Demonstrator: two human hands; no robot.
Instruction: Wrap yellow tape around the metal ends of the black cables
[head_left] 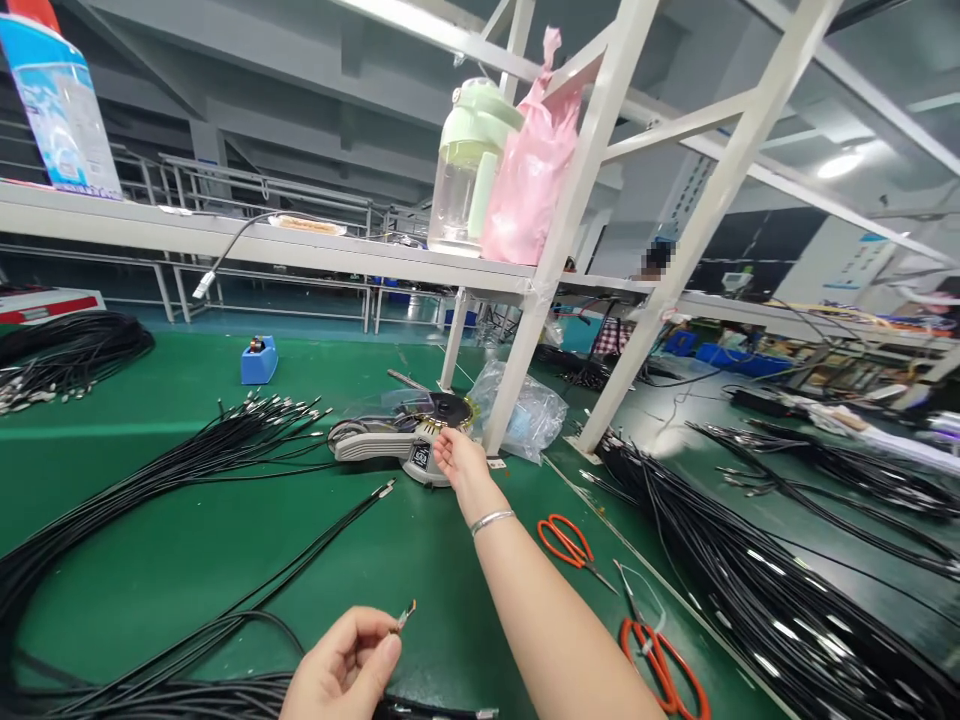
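Green matting [390, 565] covered the bench. At seven o'clock, the left hand [337, 670] pinched a small piece [407, 612], its tip exposed. Near centre, the right hand [461, 465] met the grey dispenser [375, 445], fingers curled; any grip could not be determined. Cables [187, 450] lay at nine o'clock. Good handling called for a light, steady pinch.

A small, slim piece with an orange-and-metallic tip [407, 613] is pinched in the left hand [339, 668], tilted upward. A grey plastic dispenser with a black disc [375, 446] sits on the green worktop [360, 560], at the right hand's [459, 462] fingertips.
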